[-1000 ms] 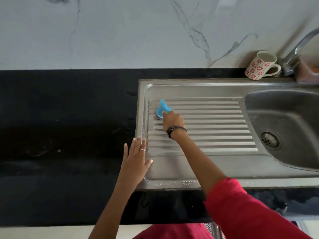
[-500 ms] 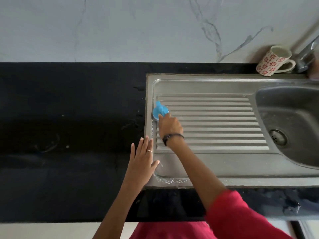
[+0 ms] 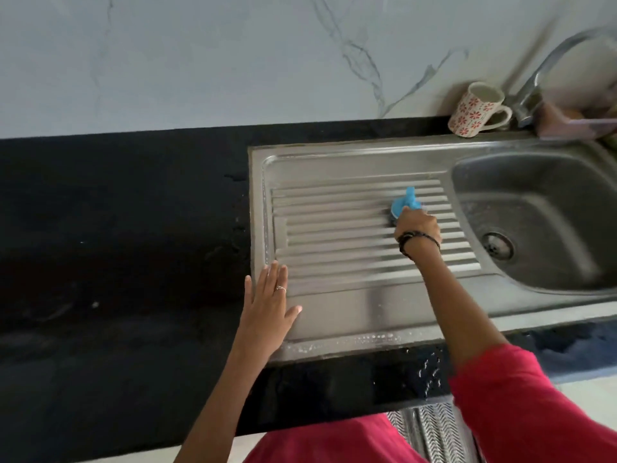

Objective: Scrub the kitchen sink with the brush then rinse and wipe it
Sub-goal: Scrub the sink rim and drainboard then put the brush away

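Note:
The steel sink has a ribbed drainboard on the left and a basin with a drain on the right. My right hand is shut on a blue brush, pressing it on the right end of the drainboard ribs, close to the basin. My left hand lies flat with fingers spread on the sink's front left corner, holding nothing. Soapy droplets sit along the sink's front rim.
A white mug with red flowers stands behind the sink by the chrome tap. A pinkish holder sits to the right of the tap. Black countertop stretches left; a marble wall rises behind.
My right hand has slid the brush from the drainboard's left edge across to its right end. The left hand stays planted on the front left corner.

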Demonstrator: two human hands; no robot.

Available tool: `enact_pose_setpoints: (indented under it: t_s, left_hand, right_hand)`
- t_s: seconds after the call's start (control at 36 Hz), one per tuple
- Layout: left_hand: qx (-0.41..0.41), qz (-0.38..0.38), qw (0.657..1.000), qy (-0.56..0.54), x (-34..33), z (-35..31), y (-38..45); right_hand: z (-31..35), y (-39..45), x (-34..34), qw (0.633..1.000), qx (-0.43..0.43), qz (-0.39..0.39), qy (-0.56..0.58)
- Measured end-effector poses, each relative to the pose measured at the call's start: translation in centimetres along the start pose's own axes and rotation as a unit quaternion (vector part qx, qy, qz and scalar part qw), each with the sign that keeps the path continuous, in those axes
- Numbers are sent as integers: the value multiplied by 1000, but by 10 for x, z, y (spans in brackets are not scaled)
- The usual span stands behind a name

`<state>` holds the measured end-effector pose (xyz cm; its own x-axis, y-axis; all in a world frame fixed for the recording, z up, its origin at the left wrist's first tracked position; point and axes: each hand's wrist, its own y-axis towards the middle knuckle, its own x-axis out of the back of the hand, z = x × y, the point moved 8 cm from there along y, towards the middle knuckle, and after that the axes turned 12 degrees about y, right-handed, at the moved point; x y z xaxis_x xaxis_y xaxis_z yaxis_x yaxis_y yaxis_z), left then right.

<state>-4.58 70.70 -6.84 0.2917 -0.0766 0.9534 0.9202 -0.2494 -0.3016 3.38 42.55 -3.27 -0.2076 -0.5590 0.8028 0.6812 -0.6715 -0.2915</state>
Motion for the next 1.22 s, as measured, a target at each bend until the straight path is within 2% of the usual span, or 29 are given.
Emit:
enact_pose_setpoints:
  t_s: [0.08, 0.19, 0.28, 0.36, 0.42, 0.53, 0.61, 0.69, 0.81, 0.89, 0.97, 1.14, 1.22]
  left_hand:
    - [4, 4, 1000, 7, -1, -4, -1]
    - [14, 24, 1000, 14, -4, -9, -1]
    - [16, 28, 999, 13, -3, -15, -1]
    - [18, 16, 1000, 3, 1, -21, 0]
    - [9, 13, 1000, -3, 4, -29, 0]
    - [-17, 14, 1000, -9, 7, -49, 2]
    - [-23, 18, 999, -12, 8, -63, 0]
    - [-25, 26, 999, -12, 5, -73, 0]
    - [-26, 26, 999, -10, 4, -81, 2]
    - [-22, 26, 999, -10, 4, -81, 0]
    - [-10, 26, 999, -27, 3, -75, -2]
    - [2, 40, 999, -34, -7, -69, -8]
    - [5, 36, 999, -41, -9, -66, -12]
  right_hand:
    - [22, -28, -29, 998, 20, 44, 30]
    - [63, -84, -85, 984, 104, 142, 29]
    - [70, -103, -99, 976, 136, 169, 3]
    - [48, -84, -78, 980, 128, 151, -2]
    - [19, -55, -47, 989, 93, 116, 21]
    - [-39, 8, 27, 998, 36, 44, -2]
    - [-70, 36, 59, 999, -32, 16, 15]
    - [-61, 13, 52, 999, -21, 44, 21]
    - [-14, -52, -13, 985, 91, 143, -25]
    - [1, -78, -34, 979, 117, 158, -51]
    - [-12, -68, -10, 987, 101, 122, -40]
    - [-83, 2, 79, 1000, -25, 15, 1]
    - [-84, 5, 81, 999, -42, 11, -8]
